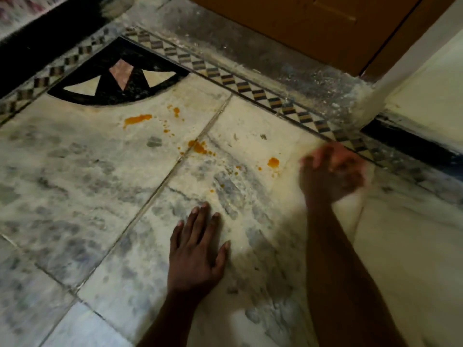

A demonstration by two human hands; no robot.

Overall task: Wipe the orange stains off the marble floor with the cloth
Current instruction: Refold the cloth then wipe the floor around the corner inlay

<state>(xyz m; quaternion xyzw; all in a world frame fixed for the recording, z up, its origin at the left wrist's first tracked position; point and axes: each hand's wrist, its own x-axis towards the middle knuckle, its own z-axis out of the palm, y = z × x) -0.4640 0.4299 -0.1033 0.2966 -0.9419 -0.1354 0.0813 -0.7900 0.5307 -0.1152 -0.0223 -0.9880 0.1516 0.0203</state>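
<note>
Orange stains lie on the pale marble floor (75, 176): a long smear (137, 119) near the black inlay, small drops (176, 110) beside it, a splatter (198, 147) on the tile joint and a round blob (273, 162) further right. My left hand (198, 251) rests flat on the floor below the stains, fingers apart and holding nothing. My right hand (332, 172) is blurred by motion just right of the round blob, fingers curled. I cannot make out a cloth in it.
A black fan-shaped inlay (120, 78) and a checkered border strip (250, 90) run behind the stains. A brown wooden door (300, 26) stands at the back, a white wall corner (375, 96) at the right and a dark rug edge (37, 41) at top left.
</note>
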